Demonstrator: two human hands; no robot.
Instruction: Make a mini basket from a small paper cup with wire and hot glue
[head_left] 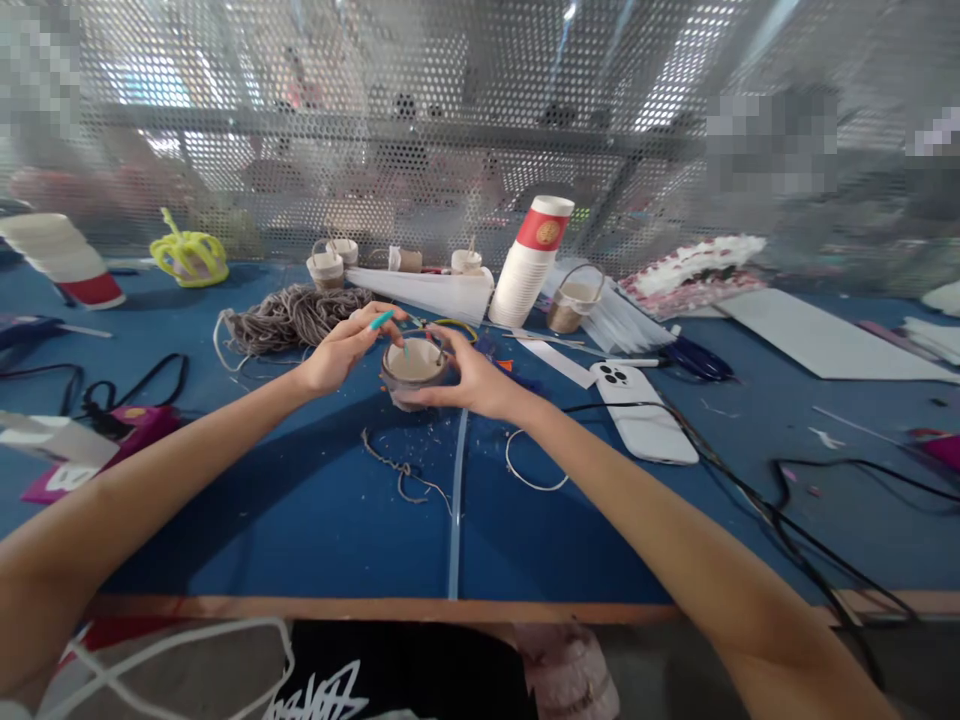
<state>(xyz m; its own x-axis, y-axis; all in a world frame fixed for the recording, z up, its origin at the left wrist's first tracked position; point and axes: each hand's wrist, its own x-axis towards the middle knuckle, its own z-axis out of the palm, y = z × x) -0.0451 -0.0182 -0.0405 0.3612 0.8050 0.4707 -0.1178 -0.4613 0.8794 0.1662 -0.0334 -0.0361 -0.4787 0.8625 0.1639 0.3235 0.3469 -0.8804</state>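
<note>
- Small paper cup (pixel 412 366), wrapped in grey cord, stands on the blue table (pixel 315 510) right in the middle of the view, between both hands
- The right hand (pixel 471 378) cups its right side, thumb and fingers curled round the wall, steadying it
- The left hand (pixel 346 346) sits just beside the cup's left rim, fingers pinched together with painted nails over the opening; it seems to grip a thin strand or wire end there, though what it pinches is too small to tell for certain
- A pile of grey cord (pixel 296 315) lies just behind the left hand, and short offcuts (pixel 405 472) rest on the table in front of the cup
- A clear glue stick (pixel 455 500) lies lengthwise toward the table edge, and a white wire loop (pixel 529 465) sits beside the right forearm
- Finished little baskets (pixel 574 300) and a stack of paper cups (pixel 531 262) stand further back; a white phone (pixel 641 410) lies to the right
- Judged from this, the step in hand looks like fixing something at the cup's rim, perhaps a handle or the cord's end
- The next move would call for a firm hold from the right hand while the left works finely at the rim, without crushing the thin wall
</note>
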